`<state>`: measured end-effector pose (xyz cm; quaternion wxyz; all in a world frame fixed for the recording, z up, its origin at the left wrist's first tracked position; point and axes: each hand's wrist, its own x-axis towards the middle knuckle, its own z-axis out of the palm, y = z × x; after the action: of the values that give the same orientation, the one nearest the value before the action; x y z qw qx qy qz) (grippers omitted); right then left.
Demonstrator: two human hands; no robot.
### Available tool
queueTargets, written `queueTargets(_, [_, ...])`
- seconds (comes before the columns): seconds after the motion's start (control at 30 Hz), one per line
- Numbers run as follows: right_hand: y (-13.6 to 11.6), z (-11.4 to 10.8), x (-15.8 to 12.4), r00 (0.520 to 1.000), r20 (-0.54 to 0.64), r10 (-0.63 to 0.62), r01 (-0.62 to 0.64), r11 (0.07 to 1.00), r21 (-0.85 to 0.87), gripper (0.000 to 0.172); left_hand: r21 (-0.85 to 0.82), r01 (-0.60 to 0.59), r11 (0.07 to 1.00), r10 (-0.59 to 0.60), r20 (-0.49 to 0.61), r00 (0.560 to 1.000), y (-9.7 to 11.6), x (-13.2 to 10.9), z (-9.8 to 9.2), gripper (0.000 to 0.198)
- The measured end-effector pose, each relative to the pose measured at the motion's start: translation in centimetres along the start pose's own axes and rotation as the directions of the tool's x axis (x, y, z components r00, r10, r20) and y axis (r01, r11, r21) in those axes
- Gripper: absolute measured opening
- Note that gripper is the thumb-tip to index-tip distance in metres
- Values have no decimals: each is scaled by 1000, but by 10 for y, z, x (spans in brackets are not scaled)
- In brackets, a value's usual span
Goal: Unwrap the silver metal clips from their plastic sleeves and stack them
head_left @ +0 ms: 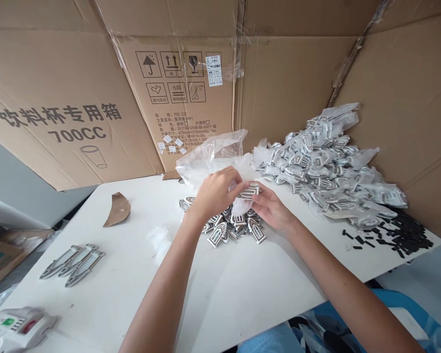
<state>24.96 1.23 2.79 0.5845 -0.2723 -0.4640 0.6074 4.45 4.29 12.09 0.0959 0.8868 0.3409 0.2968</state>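
Note:
Between my hands is a small clear plastic bag (241, 206) with a silver slotted metal piece (249, 191) in or against it; I cannot tell which. My left hand (217, 190) comes from above, its fingers closed at the bag's left side. On the other side, my right hand (270, 206) pinches the bag and metal piece between thumb and fingers. Just below lies a loose pile of arch-shaped silver metal pieces (217, 234), some with dark patterned fronts. Behind my left hand a large clear plastic bag (209, 154) stands crumpled.
At the right are a heap of bagged metal pieces (327, 184) and black strips (407, 235). Larger metal frames (73, 262), a cardboard scrap (117, 210), white wrapping (159, 242) and a white device (20, 326) lie left. Cardboard walls (286, 83) enclose the white table (242, 289).

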Motion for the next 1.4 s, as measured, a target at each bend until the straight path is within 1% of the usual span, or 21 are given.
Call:
queueTargets(0.13, [-1,2,-3,998,38,45,-43,999,-33,57,23,55,998,-54,-36,998,1,1,0,31])
queueTargets(0.23, [2,2,-4,998,36,61,-59,997,-44,50,18,50,999,-50,-45,998,1,1,-1,28])
queueTargets(0.4, [10,0,2,999,-45,-26,25,999,-29,39,8,23,1000,-23,-1,1000,1,-2,-3,32])
queueTargets(0.5, [12,-1,5,993,-97,-63,59,997,-46,38,27,-14,1000,12,65,998,1,-3,-4,29])
queueTargets(0.6, [11,-1,5,992,-106,-76,72,997,-40,37,54,-31,998,25,112,993,-1,-3,-4,26])
queueTargets(0.67, [9,0,3,993,-91,-72,69,997,-35,39,58,-31,998,24,106,994,-2,-3,-4,22])
queueTargets(0.8, [6,4,0,998,-59,-30,26,997,-68,52,53,-26,998,23,57,998,-7,-2,-4,14])
queueTargets(0.9, [6,5,0,997,-78,-16,8,995,-101,58,37,-11,999,11,16,1000,-11,-2,-5,14])
queueTargets(1.0, [10,3,2,987,-143,-70,42,980,-193,58,31,37,999,-36,-32,999,-17,-3,-9,17])
queueTargets(1.07, [13,0,5,969,-206,-140,75,953,-294,50,54,85,995,-80,-92,992,-22,-4,-14,18])
queueTargets(1.13, [15,-5,7,941,-266,-212,99,919,-382,42,101,155,983,-137,-168,976,-27,-5,-21,18])
queueTargets(1.2, [17,-10,10,914,-305,-266,121,899,-421,38,152,238,959,-199,-234,952,-33,-6,-27,18])
queueTargets(1.3, [19,-16,12,885,-346,-312,151,894,-421,36,222,362,905,-286,-311,906,-41,-9,-33,17])
queueTargets(1.4, [21,-20,14,861,-389,-327,158,900,-406,33,275,449,850,-343,-357,869,-47,-12,-36,17])
